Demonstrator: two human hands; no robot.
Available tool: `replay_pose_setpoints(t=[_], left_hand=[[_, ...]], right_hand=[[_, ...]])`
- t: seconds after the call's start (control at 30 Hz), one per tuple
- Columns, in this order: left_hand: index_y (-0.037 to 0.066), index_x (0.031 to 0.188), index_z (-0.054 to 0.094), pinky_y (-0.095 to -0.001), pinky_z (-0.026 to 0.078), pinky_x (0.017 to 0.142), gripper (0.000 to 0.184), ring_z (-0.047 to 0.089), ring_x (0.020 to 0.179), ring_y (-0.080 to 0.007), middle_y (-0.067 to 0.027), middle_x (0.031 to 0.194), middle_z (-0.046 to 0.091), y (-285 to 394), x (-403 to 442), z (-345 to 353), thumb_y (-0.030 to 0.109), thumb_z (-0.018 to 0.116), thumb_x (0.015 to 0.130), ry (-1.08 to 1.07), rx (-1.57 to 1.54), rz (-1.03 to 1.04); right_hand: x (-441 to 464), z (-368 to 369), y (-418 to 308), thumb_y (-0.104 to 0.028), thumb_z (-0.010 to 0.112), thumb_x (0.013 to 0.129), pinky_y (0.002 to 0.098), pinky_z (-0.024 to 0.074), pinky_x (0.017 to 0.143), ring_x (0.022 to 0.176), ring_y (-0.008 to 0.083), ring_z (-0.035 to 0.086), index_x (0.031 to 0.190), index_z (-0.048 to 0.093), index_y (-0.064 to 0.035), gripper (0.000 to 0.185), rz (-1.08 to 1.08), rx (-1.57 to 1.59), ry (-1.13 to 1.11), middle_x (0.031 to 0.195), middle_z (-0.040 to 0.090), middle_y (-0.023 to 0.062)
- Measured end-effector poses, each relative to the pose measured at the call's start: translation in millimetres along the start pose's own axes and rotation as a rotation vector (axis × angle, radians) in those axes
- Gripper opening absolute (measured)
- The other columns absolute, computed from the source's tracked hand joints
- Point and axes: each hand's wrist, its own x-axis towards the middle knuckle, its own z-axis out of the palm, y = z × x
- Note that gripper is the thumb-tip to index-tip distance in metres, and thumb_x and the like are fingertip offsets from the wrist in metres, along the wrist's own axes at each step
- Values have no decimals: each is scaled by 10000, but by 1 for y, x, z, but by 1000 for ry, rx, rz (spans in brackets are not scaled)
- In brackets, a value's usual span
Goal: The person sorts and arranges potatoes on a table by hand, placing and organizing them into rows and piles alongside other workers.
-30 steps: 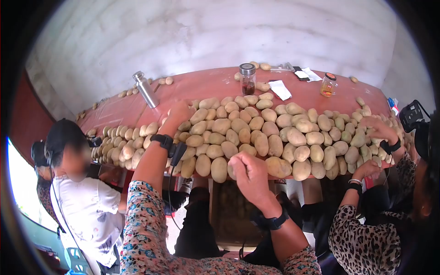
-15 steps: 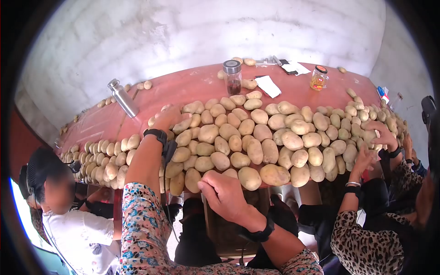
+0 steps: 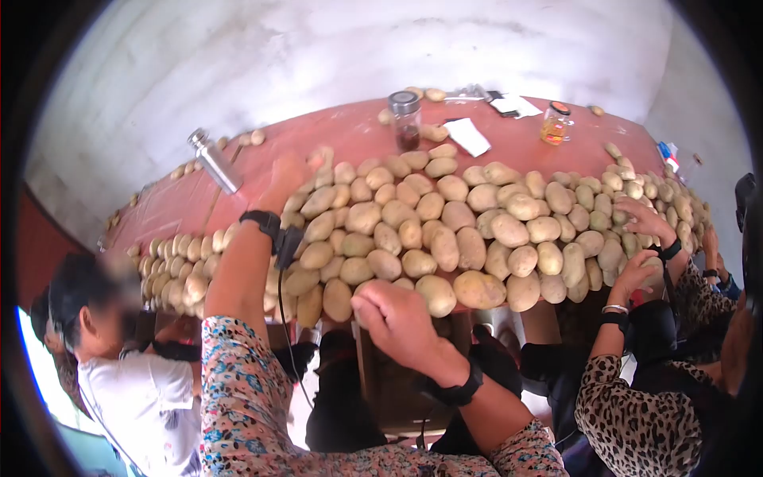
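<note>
Many pale brown potatoes (image 3: 363,216) lie in a thick layer along the near half of the red table. My left hand (image 3: 288,179) reaches to the far left edge of this pile. It is smeared by motion, beside a potato (image 3: 321,157) at its fingers; whether it grips that potato is unclear. My right hand (image 3: 395,319) is a closed fist at the table's near edge, just left of a large potato (image 3: 435,296). Nothing shows in the fist. Each of my wrists has a black band, and a cable hangs from the left one.
On the red table (image 3: 262,159) stand a steel bottle (image 3: 214,163), a glass jar with dark contents (image 3: 406,123) and an orange-lidded jar (image 3: 555,126). White paper (image 3: 467,137) lies between the jars. A person in white (image 3: 139,405) sits at left; another in leopard print (image 3: 636,413) handles potatoes at right.
My left hand has moved away from me, to the far edge of the pile. My right fist stays nearly in place. The view has shifted slightly.
</note>
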Motion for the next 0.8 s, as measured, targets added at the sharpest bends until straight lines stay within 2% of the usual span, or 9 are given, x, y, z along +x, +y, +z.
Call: replay_pose_setpoints(t=[0.07, 0.1, 0.17, 0.2, 0.43, 0.5, 0.6, 0.73, 0.8], left_hand=[[-75, 777, 676, -435, 544, 646, 652, 668, 658, -336, -194, 730, 690, 3, -11, -34, 575, 633, 814, 25, -57, 67], [-75, 777, 676, -435, 544, 646, 652, 668, 658, -336, -194, 730, 690, -1, -26, -47, 575, 633, 814, 21, -41, 46], [-17, 691, 668, -390, 479, 507, 568, 637, 544, -256, -176, 633, 645, -5, -48, -70, 541, 674, 795, -376, -322, -69], [-2, 659, 657, -367, 449, 474, 607, 597, 496, -170, -135, 580, 615, -7, -67, -75, 590, 656, 792, -382, -303, 4], [10, 768, 686, -371, 437, 486, 574, 582, 514, -197, -77, 601, 609, 7, -148, -111, 583, 664, 779, -330, 273, 166], [1, 809, 697, -389, 457, 540, 505, 598, 581, -225, -88, 666, 637, -23, -141, -90, 503, 710, 756, -570, -107, -29], [13, 851, 714, -376, 482, 618, 399, 619, 685, -215, -79, 723, 658, -44, -133, -82, 398, 740, 753, -626, -57, 125], [33, 903, 720, -342, 501, 702, 309, 631, 777, -188, -67, 763, 674, -33, -121, -85, 301, 752, 754, -607, -5, 137], [47, 960, 703, -318, 502, 779, 266, 630, 846, -173, -57, 839, 684, -2, -124, -104, 240, 731, 779, -469, -106, 82]], right_hand=[[-1, 1, 1, -124, 594, 894, 399, 446, 569, 647, 346, 572, 823, 595, -16, 129, 2, 29, 7, 704, 559, 156], [-2, 1, -2, -125, 593, 896, 393, 450, 573, 652, 341, 578, 836, 604, -13, 127, -3, 32, 7, 711, 568, 155], [-3, 2, -7, -185, 572, 913, 453, 427, 566, 650, 367, 567, 761, 533, -38, 215, -1, 79, 21, 681, 538, 155], [-3, 2, -7, -178, 580, 909, 448, 428, 561, 640, 362, 566, 762, 537, -37, 208, -18, 69, 38, 677, 540, 153], [-10, -6, -8, -106, 591, 903, 378, 434, 568, 609, 300, 552, 837, 607, -7, 120, -23, 29, 45, 671, 556, 145], [-10, -9, -9, -108, 591, 904, 381, 431, 560, 601, 301, 547, 825, 595, -7, 129, 18, 7, 28, 664, 547, 145], [-10, -9, -10, -167, 599, 903, 451, 423, 535, 589, 368, 548, 750, 525, -33, 216, -12, -3, 68, 634, 537, 165], [-10, -5, -10, -162, 597, 903, 453, 424, 539, 599, 369, 554, 750, 521, -34, 213, -56, -35, 88, 639, 534, 164], [-10, -5, -10, -157, 595, 901, 454, 427, 546, 613, 368, 559, 752, 521, -35, 206, -95, -22, 72, 651, 530, 163]])
